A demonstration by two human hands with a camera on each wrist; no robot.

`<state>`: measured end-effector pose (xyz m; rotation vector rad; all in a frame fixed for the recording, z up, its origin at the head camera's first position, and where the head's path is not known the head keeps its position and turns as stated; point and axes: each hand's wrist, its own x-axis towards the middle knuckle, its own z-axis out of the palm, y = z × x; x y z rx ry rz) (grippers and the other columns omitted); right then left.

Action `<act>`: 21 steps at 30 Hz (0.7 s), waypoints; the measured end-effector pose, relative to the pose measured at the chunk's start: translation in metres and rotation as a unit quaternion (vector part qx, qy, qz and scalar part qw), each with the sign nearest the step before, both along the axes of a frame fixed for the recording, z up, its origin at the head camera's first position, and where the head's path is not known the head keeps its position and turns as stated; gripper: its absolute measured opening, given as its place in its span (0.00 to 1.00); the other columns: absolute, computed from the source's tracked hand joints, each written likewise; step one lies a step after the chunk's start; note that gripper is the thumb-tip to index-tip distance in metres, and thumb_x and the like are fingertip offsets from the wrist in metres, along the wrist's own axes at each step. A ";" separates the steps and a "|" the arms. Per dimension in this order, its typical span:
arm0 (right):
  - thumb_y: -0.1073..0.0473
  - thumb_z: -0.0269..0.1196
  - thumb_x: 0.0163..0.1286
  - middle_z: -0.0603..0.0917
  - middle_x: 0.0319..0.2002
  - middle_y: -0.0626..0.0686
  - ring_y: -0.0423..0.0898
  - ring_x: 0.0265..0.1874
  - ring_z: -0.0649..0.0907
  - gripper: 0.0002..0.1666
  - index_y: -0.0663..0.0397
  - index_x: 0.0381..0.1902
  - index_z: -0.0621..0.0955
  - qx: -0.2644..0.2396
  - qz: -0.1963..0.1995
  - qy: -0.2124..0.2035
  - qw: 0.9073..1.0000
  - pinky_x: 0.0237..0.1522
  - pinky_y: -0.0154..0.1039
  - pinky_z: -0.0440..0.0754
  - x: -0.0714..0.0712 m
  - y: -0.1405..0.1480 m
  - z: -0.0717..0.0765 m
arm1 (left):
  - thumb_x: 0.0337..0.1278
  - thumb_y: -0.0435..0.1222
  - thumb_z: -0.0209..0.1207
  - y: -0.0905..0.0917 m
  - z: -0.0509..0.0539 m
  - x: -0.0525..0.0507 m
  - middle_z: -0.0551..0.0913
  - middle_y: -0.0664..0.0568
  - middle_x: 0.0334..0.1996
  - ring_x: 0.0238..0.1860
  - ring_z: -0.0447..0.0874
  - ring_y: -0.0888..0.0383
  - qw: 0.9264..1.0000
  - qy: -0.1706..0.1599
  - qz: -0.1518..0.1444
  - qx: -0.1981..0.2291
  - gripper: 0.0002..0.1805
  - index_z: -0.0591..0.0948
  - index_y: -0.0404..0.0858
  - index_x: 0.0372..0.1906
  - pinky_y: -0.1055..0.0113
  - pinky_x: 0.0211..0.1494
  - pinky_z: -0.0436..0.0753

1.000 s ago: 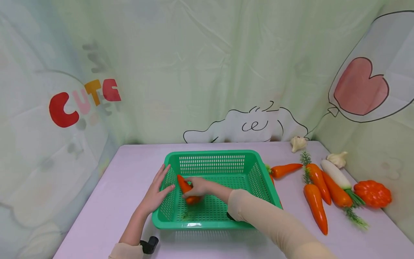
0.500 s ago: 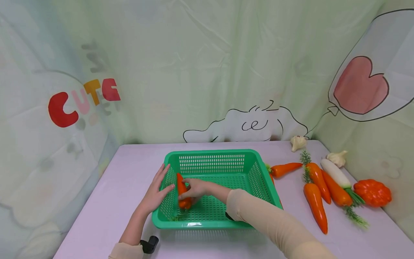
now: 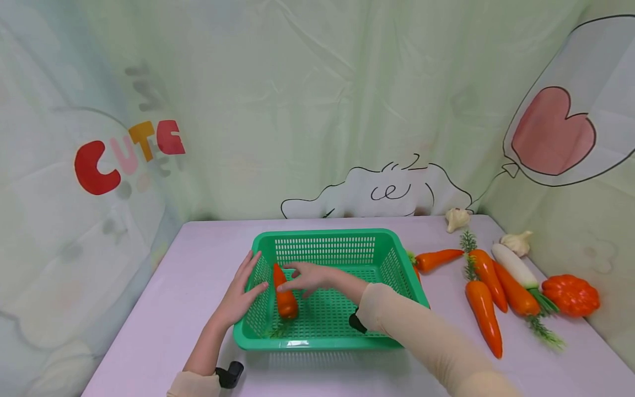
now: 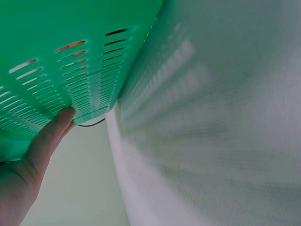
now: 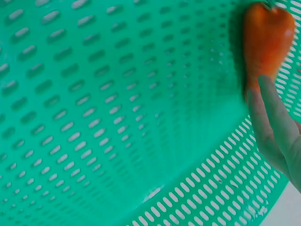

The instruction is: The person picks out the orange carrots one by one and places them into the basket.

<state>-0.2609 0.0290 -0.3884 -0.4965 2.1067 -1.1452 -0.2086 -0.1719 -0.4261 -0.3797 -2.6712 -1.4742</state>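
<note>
A green plastic basket with slotted walls stands on the table. Inside, along its left wall, lies an orange carrot with its thick leafy end toward the front. My right hand hovers over the basket beside the carrot, fingers spread and loosely bent, holding nothing. In the right wrist view the fingertips overlap the thin end of the carrot; whether they touch is unclear. My left hand rests against the basket's left side, fingers straight. The left wrist view has its fingers along the outer wall.
Right of the basket lie several more carrots, a white radish, a red ribbed pumpkin-like vegetable and two garlic bulbs. Part of another orange piece shows behind the basket's right wall. A printed curtain surrounds the table.
My right hand has set the carrot down against the basket's left wall and let go, lifting slightly up and to the right. The left hand has stayed in place.
</note>
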 end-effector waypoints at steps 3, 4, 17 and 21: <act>0.52 0.63 0.61 0.61 0.63 0.67 0.61 0.54 0.73 0.44 0.58 0.69 0.56 -0.016 0.003 0.002 1.000 0.46 0.54 0.77 -0.001 0.006 0.007 | 0.61 0.45 0.53 -0.001 -0.001 -0.001 0.40 0.49 0.72 0.70 0.40 0.42 1.000 0.001 0.000 0.003 0.37 0.52 0.48 0.72 0.32 0.59 0.49; 0.53 0.63 0.61 0.61 0.63 0.67 0.60 0.54 0.72 0.44 0.58 0.69 0.56 -0.019 0.003 0.002 1.000 0.46 0.54 0.77 0.000 0.007 0.009 | 0.61 0.45 0.53 -0.001 -0.001 0.000 0.40 0.49 0.72 0.70 0.40 0.43 1.000 0.001 0.000 0.003 0.37 0.52 0.48 0.72 0.32 0.59 0.50; 0.52 0.64 0.60 0.64 0.62 0.61 0.52 0.49 0.78 0.44 0.49 0.70 0.57 -0.062 0.017 0.027 0.998 0.43 0.44 0.80 0.006 0.039 0.040 | 0.60 0.42 0.54 0.000 0.000 -0.001 0.41 0.49 0.72 0.70 0.40 0.44 1.000 -0.001 0.007 0.007 0.37 0.52 0.48 0.71 0.33 0.60 0.50; 0.52 0.64 0.60 0.65 0.62 0.59 0.52 0.50 0.77 0.44 0.47 0.70 0.57 -0.082 0.009 0.029 0.996 0.46 0.45 0.78 0.011 0.054 0.050 | 0.60 0.42 0.54 0.001 0.000 -0.001 0.42 0.48 0.72 0.70 0.40 0.43 1.000 0.003 0.008 0.005 0.37 0.53 0.47 0.71 0.33 0.60 0.50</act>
